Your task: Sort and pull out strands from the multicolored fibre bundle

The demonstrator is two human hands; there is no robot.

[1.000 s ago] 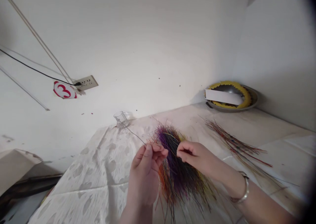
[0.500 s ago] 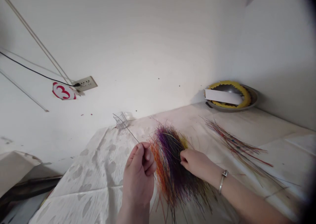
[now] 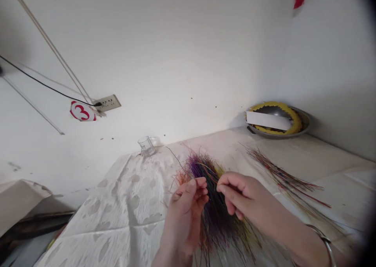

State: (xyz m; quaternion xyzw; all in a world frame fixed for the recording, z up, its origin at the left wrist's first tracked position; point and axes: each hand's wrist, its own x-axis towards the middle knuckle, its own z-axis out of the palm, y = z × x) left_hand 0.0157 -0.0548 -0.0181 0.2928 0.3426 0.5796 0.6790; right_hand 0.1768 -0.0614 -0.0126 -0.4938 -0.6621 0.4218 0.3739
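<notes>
My left hand (image 3: 188, 208) pinches a thin dark strand (image 3: 174, 157) between thumb and forefinger. The strand's free end sticks up toward the back left. Close beside it, my right hand (image 3: 242, 194) has thumb and forefinger pressed together; whatever is between them is too fine to make out. Under and behind both hands lies a thick bundle of thin coloured strands (image 3: 214, 212), purple and black in the middle, orange at the left, yellowish at the right. My hands cover part of it. A metal bangle circles my right wrist.
A smaller strand bundle (image 3: 282, 173) lies to the right on the pale tablecloth (image 3: 117, 204). A metal bowl (image 3: 305, 122) with a yellow ring (image 3: 297, 120) and white strip (image 3: 268, 120) stands in the back corner. A clear glass mug (image 3: 146, 146) stands against the wall.
My left hand has moved right with its strand, nearer my right hand. The right hand has turned and come off the large bundle toward the left fingertips. The view has shifted slightly.
</notes>
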